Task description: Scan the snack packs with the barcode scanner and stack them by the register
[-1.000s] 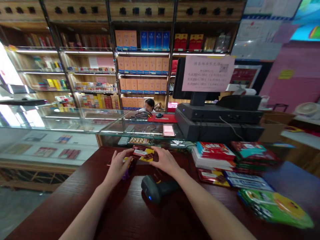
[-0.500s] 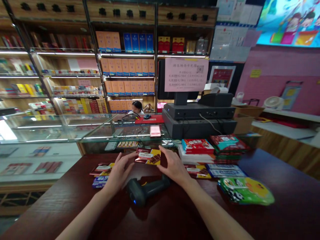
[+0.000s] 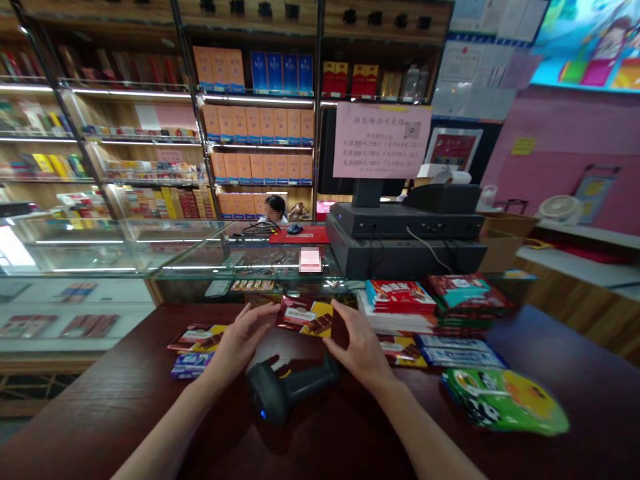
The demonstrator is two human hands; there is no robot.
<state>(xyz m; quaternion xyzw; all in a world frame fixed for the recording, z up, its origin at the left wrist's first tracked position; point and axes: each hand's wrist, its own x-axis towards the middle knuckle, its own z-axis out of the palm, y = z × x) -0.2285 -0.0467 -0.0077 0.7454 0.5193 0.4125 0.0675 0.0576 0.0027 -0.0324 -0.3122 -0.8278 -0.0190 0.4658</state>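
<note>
On the left of the dark wooden desk (image 3: 90,427) lie a few flat chocolate packs (image 3: 195,338), with a blue-and-white pack (image 3: 193,365) just in front of them; the left hand (image 3: 243,340) comes in beside these, partly open, its fingers stretched out and their tips meeting the left end of the chocolate bar pack (image 3: 305,317). That pack, red and yellow with a picture of chocolate, sits tilted between the two hands, above the middle of the desk and near the glass display case (image 3: 190,257); a black barcode scanner (image 3: 280,393) lies on the desk just below it, its blue light showing. The right hand (image 3: 360,350) is also partly open — its fingers curve onto the pack's right end, so the two hands hold it between them. Further right sit a yellow-and-brown pack (image 3: 403,350), a red-topped stack of packs (image 3: 400,297), a teal-and-red stack (image 3: 467,293), flat blue-and-white packs (image 3: 460,351) and a green panda-print bag (image 3: 503,400); behind them stands a black till unit (image 3: 405,240), under a pink notice (image 3: 381,140).
</note>
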